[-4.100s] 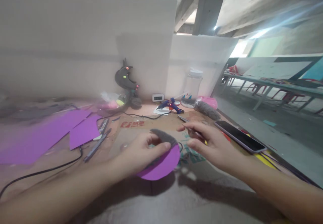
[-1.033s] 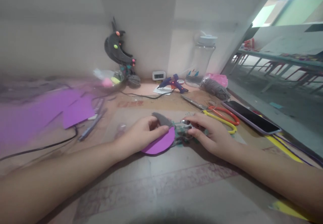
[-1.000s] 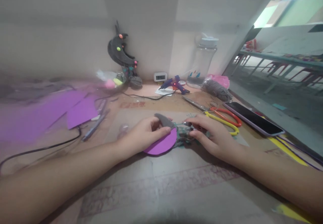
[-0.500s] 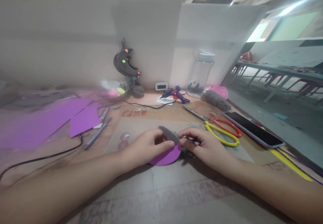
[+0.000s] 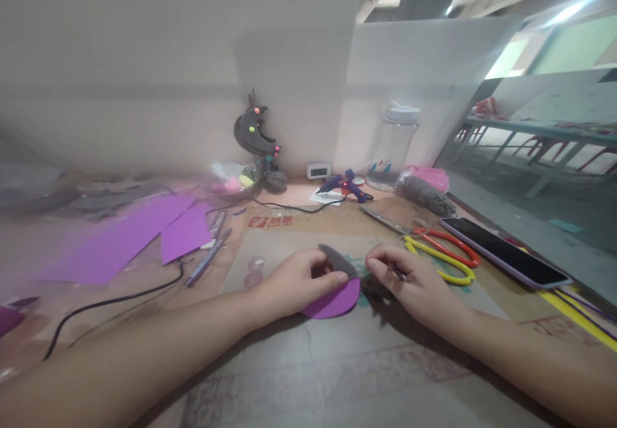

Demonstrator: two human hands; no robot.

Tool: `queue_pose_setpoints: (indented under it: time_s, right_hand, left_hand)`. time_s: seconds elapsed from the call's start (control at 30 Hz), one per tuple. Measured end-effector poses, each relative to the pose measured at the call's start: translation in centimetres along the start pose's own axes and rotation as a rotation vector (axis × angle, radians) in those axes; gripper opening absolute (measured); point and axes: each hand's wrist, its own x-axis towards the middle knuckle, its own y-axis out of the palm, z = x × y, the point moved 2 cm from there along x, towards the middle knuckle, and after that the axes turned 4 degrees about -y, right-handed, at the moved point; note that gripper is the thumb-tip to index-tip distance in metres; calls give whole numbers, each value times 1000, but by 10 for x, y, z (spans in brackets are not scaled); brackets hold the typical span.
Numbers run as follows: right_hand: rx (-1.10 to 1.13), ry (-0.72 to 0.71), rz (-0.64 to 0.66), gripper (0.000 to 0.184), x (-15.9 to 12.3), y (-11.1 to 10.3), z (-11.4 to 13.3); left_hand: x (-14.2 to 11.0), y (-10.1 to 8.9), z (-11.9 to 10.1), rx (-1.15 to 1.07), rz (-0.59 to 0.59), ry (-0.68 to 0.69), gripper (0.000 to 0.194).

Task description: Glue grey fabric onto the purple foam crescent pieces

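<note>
My left hand [image 5: 306, 280] is closed on a purple paper cutout [image 5: 332, 301] with a rounded lower edge, pinching it between thumb and fingers. Dark grey yarn [image 5: 340, 261] covers its curved, pointed upper part. Just to the right, my right hand [image 5: 405, 277] is closed in a pinch, its fingertips a short gap from the cutout. A dark grey strand runs from the cutout's edge towards these fingers; its far end is hidden in the hand. Beyond my right hand lie scissors [image 5: 441, 251] with one red and one yellow handle.
A phone [image 5: 506, 252] lies at the right. Behind stand a glue gun [image 5: 344, 186], a small clock [image 5: 319, 171], a clear bottle [image 5: 393, 148], grey yarn skein [image 5: 427, 195] and a grey crescent ornament [image 5: 253, 131]. Purple sheets [image 5: 125, 238], a pen [image 5: 207, 259] and a black cable [image 5: 116, 299] lie left.
My right hand came up to the cutout's edge half a second ago and has since drawn slightly away to the right. My left hand keeps its hold. The view has tilted up a little.
</note>
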Motion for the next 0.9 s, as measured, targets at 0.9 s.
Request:
queue_pose_setpoints:
  time_s: [0.9]
  right_hand:
    - [53, -20, 29, 20, -4, -3, 0]
  left_hand:
    - [2, -2, 7, -134, 75, -88, 37]
